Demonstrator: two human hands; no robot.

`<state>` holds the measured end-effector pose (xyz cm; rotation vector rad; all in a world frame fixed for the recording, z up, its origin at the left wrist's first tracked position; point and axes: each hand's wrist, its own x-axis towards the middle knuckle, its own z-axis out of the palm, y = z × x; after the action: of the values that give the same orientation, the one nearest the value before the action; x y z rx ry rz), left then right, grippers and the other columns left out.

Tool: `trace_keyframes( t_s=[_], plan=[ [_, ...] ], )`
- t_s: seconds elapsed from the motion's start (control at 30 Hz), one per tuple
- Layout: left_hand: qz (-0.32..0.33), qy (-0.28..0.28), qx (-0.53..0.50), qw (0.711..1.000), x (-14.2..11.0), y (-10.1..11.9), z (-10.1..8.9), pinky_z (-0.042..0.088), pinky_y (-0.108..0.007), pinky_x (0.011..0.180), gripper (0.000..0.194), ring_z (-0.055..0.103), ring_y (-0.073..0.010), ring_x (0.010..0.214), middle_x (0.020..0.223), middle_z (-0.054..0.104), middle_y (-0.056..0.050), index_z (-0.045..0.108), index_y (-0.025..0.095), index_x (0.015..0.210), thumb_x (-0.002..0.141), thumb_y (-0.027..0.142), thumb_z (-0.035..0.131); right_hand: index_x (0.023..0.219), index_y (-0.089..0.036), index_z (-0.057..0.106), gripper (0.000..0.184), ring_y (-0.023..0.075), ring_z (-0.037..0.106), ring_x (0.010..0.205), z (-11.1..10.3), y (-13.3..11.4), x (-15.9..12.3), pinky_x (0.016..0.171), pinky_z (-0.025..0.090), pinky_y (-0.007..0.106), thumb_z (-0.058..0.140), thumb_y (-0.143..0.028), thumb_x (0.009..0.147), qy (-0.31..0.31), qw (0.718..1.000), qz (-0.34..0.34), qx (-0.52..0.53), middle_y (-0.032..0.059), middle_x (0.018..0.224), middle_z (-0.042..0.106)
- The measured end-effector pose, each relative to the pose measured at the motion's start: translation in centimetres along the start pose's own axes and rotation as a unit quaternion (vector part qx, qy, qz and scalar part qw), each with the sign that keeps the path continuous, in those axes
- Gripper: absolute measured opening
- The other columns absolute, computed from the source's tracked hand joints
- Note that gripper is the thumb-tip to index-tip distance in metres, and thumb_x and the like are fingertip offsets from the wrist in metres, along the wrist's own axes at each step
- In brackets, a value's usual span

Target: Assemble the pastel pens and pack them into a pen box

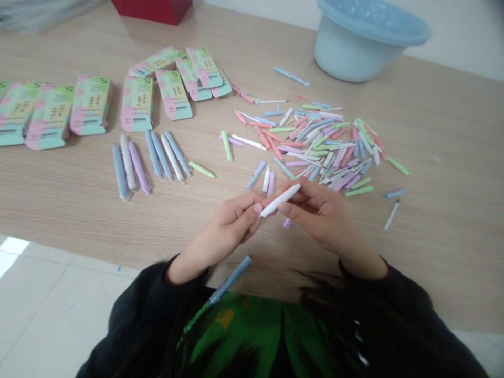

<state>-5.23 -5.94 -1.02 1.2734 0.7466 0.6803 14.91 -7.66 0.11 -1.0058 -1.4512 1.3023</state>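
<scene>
Between both hands I hold a white pen (280, 201), tilted with its right end higher. My left hand (236, 218) pinches the lower left tip. The fingers and thumb of my right hand (318, 210) close around the upper part. Just beyond my hands lie a blue, a white and a purple pen part (271, 184). A large loose pile of pastel pen parts and white refills (326, 142) spreads behind my right hand. Left of my hands, several wrapped pens (165, 155) lie in rows, with a green pen part (202, 169) beside them.
Several pink and green boxes (137, 105) lie at the back left of the wooden table (71, 205). A light blue basin (354, 47) stands at the back right, a red box (153, 9) at the back. A blue pen (230, 281) lies at the front edge against my clothing.
</scene>
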Motion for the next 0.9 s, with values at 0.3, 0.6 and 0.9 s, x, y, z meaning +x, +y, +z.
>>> trace_keyframes(
  t_s=[0.3,0.6,0.9],
  plan=[
    [-0.036,-0.013,0.039,0.998,0.7,-0.2,1.0,0.037,-0.025,0.061,0.029,0.038,-0.0119,0.059,0.064,0.044,0.006,0.067,0.015,0.108,0.101,0.039,0.052,0.096,-0.026,0.075,0.011,0.014,0.073,0.08,-0.4,1.5,-0.2,0.079,0.058,0.027,0.079,-0.023,0.085,0.035,0.998,0.048,0.011,-0.0013,0.093,0.081],
    [-0.044,0.01,0.082,0.996,1.7,-1.2,0.7,0.043,-0.027,0.077,0.027,0.053,-0.0158,0.077,0.076,0.058,0.001,0.062,0.018,0.082,0.1,0.034,0.051,0.098,-0.027,0.073,0.012,0.0181,0.073,0.077,-0.4,1.8,-0.4,0.059,0.055,0.028,0.073,-0.036,0.09,0.067,0.991,0.114,0.0,0.002,0.094,0.08],
    [-0.053,0.0,0.132,0.99,1.5,-0.8,0.5,0.036,-0.026,0.067,0.032,0.04,-0.0137,0.063,0.063,0.041,0.005,0.061,0.019,0.076,0.1,0.034,0.048,0.097,-0.028,0.073,0.009,0.0169,0.072,0.087,-1.8,2.2,-0.2,0.082,0.056,0.031,0.072,-0.035,0.092,0.091,0.992,0.077,0.048,0.0005,0.098,0.079]
  ],
)
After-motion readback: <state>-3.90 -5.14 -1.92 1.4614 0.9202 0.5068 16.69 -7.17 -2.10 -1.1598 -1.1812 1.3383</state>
